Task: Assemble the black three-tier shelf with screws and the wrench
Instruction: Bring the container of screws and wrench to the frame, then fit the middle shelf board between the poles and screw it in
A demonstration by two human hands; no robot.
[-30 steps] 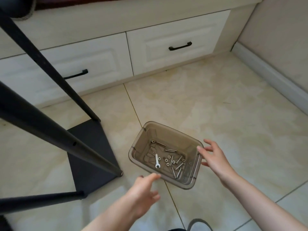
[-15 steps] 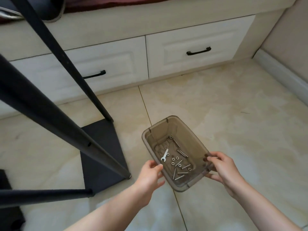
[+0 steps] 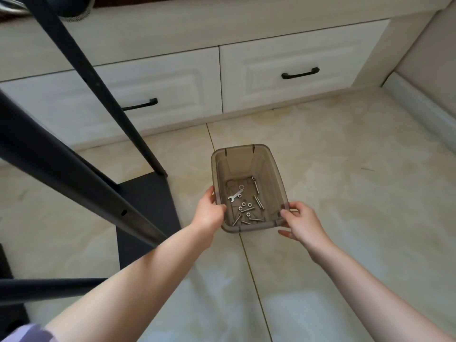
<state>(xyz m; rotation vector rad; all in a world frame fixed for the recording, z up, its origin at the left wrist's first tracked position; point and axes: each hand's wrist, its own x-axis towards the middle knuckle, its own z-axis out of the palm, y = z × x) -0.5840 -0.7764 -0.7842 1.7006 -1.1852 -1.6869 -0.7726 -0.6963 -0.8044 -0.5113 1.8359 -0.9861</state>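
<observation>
Head view: my left hand (image 3: 209, 213) and right hand (image 3: 302, 222) grip the near corners of a translucent bin (image 3: 269, 169); inside lie the small wrench (image 3: 235, 193) and loose screws (image 3: 257, 202), light, rigid, likely to slide; I'd pinch the wrench mid-shank

Wrench (image 3: 235, 194) and screws (image 3: 257, 201) lie in bin (image 3: 272, 169), right of shelf (image 3: 145, 201).

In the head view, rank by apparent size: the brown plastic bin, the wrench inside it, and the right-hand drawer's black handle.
1. Brown plastic bin, largest.
2. Drawer handle, though it lies farther from the camera, so its true size is unsure.
3. Wrench, smallest.
</observation>
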